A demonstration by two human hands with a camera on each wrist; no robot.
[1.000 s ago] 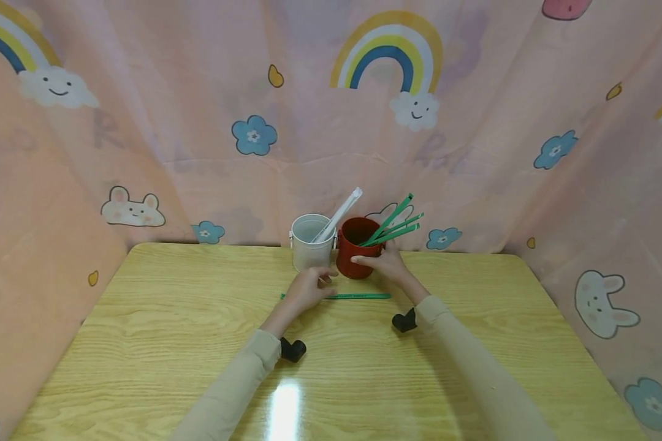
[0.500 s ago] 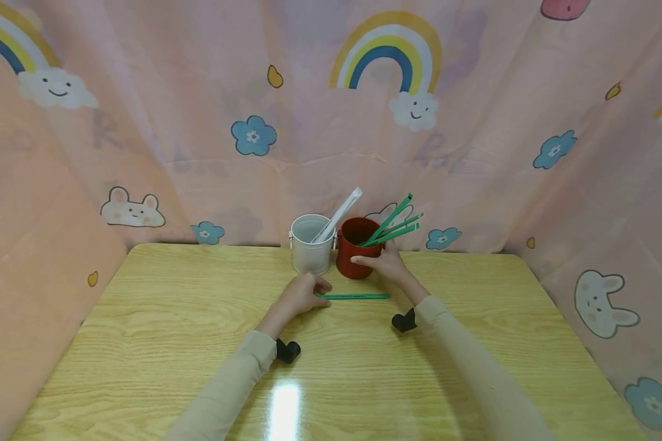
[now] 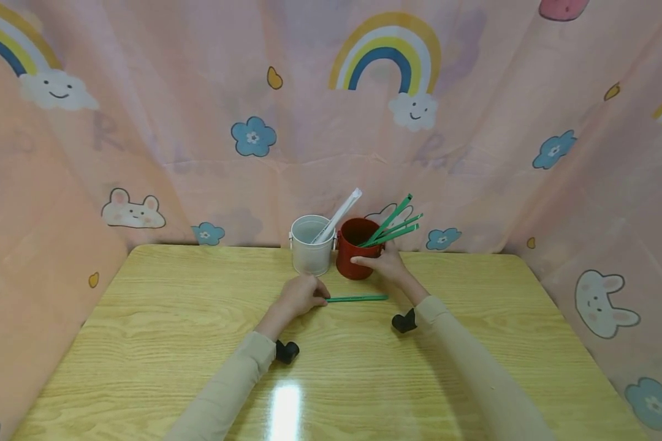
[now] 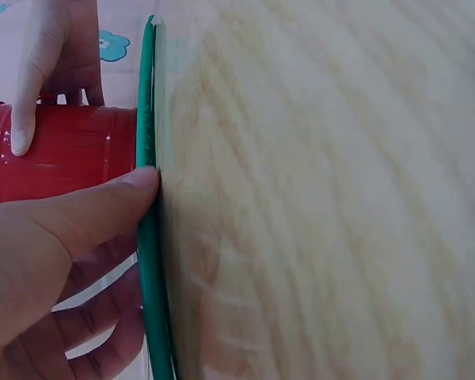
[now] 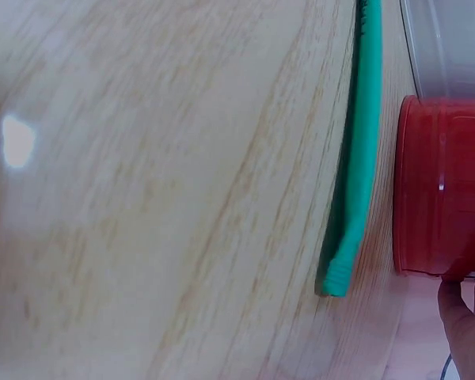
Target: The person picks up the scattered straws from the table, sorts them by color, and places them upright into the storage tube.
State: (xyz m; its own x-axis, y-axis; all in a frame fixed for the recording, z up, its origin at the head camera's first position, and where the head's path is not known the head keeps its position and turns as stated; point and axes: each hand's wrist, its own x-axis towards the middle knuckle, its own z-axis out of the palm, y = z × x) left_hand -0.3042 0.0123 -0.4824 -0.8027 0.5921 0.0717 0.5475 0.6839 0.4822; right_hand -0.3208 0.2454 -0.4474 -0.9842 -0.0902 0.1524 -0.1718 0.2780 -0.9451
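A long thin green straw (image 3: 358, 299), apparently in a printed wrapper, lies across the table before two small buckets. My left hand (image 3: 300, 295) pinches it near its left part; in the left wrist view the thumb (image 4: 131, 186) presses on it, and the straw's far end reaches beyond. My right hand (image 3: 385, 263) grips the red bucket (image 3: 352, 264) from its right side, thumb across the front, other fingers mostly hidden behind. Several green straws (image 3: 388, 226) lean to the right out of the red bucket. In the right wrist view the straw's crimped end (image 5: 339, 277) shows.
Left of the red bucket stands a white bucket (image 3: 311, 260) with a white wrapped straw (image 3: 339, 214) leaning in it. Both buckets are near the back edge of the wooden table (image 3: 198, 318). A patterned pink curtain (image 3: 198, 171) hangs behind and at the sides.
My left hand has drawn back left along the green straw and taken hold of it; the straw has shifted slightly toward me. The right hand and red bucket have stayed put.
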